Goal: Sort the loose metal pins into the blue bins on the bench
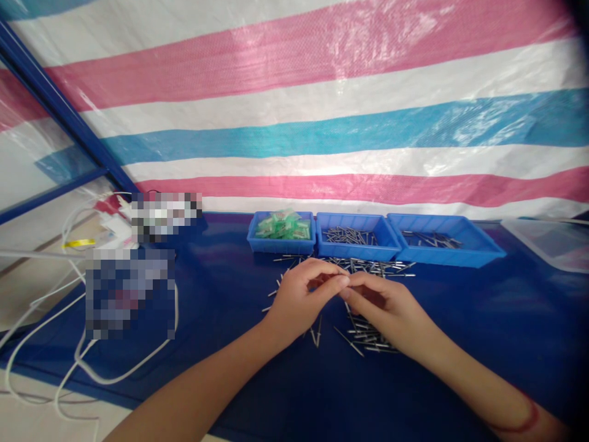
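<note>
My left hand (301, 298) and my right hand (380, 301) meet fingertip to fingertip over a dark blue table (230, 294). Both are pinched closed on something small between them, too small to name. Under and around them lies a scatter of thin metal pins (368, 334). Just behind stand three blue trays: the left tray (280, 244) holds green plastic pieces, the middle tray (354, 245) and the right tray (442, 248) hold more metal pins.
White cables (92, 362) loop over the table's left edge beside blurred-out items. A clear plastic tray (552, 242) sits at the far right. A striped pink, white and blue tarp (322, 110) hangs behind the table.
</note>
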Tool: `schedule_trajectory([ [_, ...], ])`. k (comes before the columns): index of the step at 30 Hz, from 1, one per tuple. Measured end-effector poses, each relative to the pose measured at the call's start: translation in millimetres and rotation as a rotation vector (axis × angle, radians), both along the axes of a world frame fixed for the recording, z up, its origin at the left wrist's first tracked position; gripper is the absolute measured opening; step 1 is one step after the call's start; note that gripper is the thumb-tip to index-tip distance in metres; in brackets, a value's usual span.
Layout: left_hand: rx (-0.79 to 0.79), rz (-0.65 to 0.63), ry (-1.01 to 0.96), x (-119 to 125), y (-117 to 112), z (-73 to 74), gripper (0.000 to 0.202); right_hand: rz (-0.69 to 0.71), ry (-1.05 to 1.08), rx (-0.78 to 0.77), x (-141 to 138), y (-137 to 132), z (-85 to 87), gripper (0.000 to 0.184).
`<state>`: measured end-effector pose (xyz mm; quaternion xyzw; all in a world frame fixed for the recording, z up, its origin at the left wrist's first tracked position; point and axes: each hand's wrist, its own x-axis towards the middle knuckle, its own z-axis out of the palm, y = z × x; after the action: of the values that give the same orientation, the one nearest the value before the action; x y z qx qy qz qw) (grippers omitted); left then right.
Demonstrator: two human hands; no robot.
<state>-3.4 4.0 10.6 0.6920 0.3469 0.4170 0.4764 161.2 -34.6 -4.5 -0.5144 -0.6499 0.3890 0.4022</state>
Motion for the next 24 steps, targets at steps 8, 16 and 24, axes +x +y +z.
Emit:
schedule_trajectory([
  [8,0.058,0.038,0.045,-2,2,2.9,0.013,-0.12,0.106,0.083,5,2,2.7,0.015],
  [16,0.165,-0.056,0.26,-4,3,-0.8,0.021,-0.224,0.02,0.164,15,-1,14.5,0.018],
  [24,0.296,-0.065,0.449,-6,3,-0.3,0.023,-0.987,-0.41,0.323,109,30,27.2,0.026],
])
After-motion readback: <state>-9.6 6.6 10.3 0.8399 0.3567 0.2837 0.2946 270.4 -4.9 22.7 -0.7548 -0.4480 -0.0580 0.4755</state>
